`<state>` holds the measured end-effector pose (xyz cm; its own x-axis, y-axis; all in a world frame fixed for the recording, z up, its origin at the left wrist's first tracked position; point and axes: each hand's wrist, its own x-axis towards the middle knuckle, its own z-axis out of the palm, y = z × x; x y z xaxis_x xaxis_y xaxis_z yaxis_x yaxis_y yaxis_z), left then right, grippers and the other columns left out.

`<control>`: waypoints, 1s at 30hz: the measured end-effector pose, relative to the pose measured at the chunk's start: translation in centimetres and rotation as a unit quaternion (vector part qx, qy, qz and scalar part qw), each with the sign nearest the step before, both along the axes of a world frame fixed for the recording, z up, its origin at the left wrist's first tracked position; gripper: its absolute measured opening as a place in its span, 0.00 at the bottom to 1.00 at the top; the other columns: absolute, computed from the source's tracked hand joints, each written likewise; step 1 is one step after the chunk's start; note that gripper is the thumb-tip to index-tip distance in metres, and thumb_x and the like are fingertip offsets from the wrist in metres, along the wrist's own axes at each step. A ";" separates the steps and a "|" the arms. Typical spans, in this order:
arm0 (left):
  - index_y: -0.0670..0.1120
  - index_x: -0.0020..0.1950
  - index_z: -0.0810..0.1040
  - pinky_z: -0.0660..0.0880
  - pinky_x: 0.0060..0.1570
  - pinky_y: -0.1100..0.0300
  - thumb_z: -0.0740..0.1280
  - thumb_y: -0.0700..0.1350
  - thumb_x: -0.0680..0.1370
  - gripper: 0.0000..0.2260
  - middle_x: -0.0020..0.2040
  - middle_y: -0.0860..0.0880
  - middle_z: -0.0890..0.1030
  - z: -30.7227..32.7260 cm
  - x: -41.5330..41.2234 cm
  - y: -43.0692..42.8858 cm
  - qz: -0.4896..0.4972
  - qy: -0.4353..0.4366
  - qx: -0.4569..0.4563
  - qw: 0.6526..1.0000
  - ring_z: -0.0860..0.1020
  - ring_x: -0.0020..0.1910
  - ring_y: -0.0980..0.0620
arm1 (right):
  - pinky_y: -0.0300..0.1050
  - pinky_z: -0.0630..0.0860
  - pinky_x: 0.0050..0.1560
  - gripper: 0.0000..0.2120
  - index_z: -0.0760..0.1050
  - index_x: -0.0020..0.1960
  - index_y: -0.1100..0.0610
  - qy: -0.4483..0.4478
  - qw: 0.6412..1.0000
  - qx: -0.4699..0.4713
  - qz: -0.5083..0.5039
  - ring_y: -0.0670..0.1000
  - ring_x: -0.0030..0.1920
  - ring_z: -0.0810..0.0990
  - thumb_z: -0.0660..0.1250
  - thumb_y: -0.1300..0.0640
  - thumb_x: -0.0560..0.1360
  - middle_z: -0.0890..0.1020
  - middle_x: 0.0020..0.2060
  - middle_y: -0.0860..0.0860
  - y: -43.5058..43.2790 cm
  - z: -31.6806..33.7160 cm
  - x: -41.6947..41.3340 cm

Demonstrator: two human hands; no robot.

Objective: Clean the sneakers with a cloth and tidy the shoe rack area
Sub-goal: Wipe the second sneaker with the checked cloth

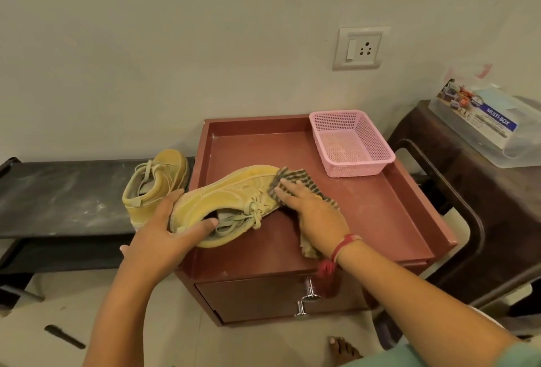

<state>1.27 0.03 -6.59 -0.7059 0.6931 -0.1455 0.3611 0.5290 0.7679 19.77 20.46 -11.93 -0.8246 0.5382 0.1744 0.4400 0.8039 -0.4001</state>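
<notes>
Landmark: red-brown wooden cabinet (366, 208) w/ raised-rim top and two chrome knobs (310, 292) on its front. At the cabinet's back-right corner sits a pink plastic mesh basket (352, 144), well apart from the hands. Right of the cabinet is a dark brown plastic stool (497, 205) carrying a clear plastic storage box (480, 123) w/ a printed label; on the wall above the cabinet, a white switch-and-socket plate (358, 49). Left of the cabinet runs a dusty black shoe-rack shelf (58, 191); a second yellow suede sneaker (155, 182) stands on it, just beside the cabinet's left edge. On the floor, front-left of the cabinet, lies a black marker-like stick (64, 336). The yellow suede lace-up sneaker (231, 191) being cleaned lies tilted across the cabinet's front-left part, toe toward the back. Left hand (164, 229) clamps its heel end, thumb inside the opening, fingers round the back. Right hand (313, 208), fingers straight and apart, presses a brown-striped cloth (295, 180) flat vs. the toe side; the cloth's tail trails under the wrist.
</notes>
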 end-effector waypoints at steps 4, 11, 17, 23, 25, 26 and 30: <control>0.68 0.73 0.53 0.65 0.67 0.38 0.68 0.79 0.49 0.54 0.68 0.57 0.67 0.5 0.2 -0.7 -0.031 -0.046 -0.004 0.998 0.68 0.68 0.46 | 0.37 0.57 0.68 0.28 0.71 0.67 0.57 0.105 0.950 -0.201 -0.216 0.51 0.69 0.66 0.53 0.74 0.71 0.71 0.67 0.52 3.2 0.6 0.8; 0.59 0.56 0.65 0.61 0.66 0.33 0.65 0.79 0.45 0.45 0.48 0.57 0.74 1.3 2.1 -1.3 0.035 0.053 -0.026 0.998 0.74 0.59 0.43 | 0.57 0.75 0.58 0.20 0.74 0.62 0.56 0.389 0.750 -0.478 -0.240 0.58 0.55 0.79 0.55 0.71 0.76 0.80 0.56 0.57 2.4 6.4 1.4; 0.59 0.57 0.64 0.36 0.73 0.56 0.70 0.69 0.50 0.38 0.48 0.66 0.72 3.9 4.3 0.4 0.004 0.175 0.155 0.972 0.70 0.47 0.64 | 0.46 0.73 0.61 0.21 0.73 0.61 0.51 0.353 0.872 -0.318 -0.113 0.47 0.58 0.77 0.55 0.71 0.76 0.78 0.58 0.49 -1.5 10.6 0.6; 0.64 0.61 0.63 0.45 0.68 0.28 0.69 0.66 0.54 0.37 0.58 0.63 0.69 6.4 7.6 3.1 -0.052 0.254 0.159 0.953 0.68 0.68 0.49 | 0.27 0.63 0.63 0.23 0.74 0.63 0.52 0.318 0.945 -0.073 -0.008 0.37 0.63 0.70 0.56 0.70 0.74 0.76 0.61 0.44 -5.6 14.8 2.3; 0.67 0.65 0.61 0.49 0.66 0.26 0.69 0.66 0.56 0.39 0.61 0.65 0.67 6.5 8.7 3.8 -0.060 0.258 0.158 0.951 0.65 0.71 0.50 | 0.27 0.58 0.66 0.24 0.73 0.65 0.53 0.293 0.956 -0.008 -0.011 0.38 0.66 0.64 0.54 0.66 0.72 0.71 0.66 0.45 -6.6 15.0 2.5; 0.67 0.67 0.59 0.46 0.67 0.27 0.69 0.66 0.56 0.40 0.62 0.66 0.66 6.5 9.3 4.0 -0.063 0.257 0.162 0.951 0.63 0.73 0.49 | 0.29 0.57 0.67 0.24 0.72 0.66 0.54 0.278 0.960 0.019 -0.004 0.39 0.67 0.63 0.54 0.64 0.72 0.69 0.67 0.47 -7.1 14.9 2.5; 0.60 0.74 0.50 0.35 0.70 0.35 0.71 0.63 0.59 0.48 0.69 0.63 0.66 6.3 10.5 4.5 -0.038 0.255 0.179 0.949 0.58 0.76 0.50 | 0.42 0.56 0.69 0.24 0.72 0.64 0.62 0.183 0.970 0.130 0.091 0.55 0.67 0.69 0.52 0.60 0.71 0.74 0.64 0.57 -7.5 13.9 2.2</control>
<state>11.79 4.56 -0.25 -0.5667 0.6857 0.4567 0.7611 0.2235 0.6089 21.92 12.92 1.93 -0.7589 0.2885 0.5838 0.1482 0.9495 -0.2765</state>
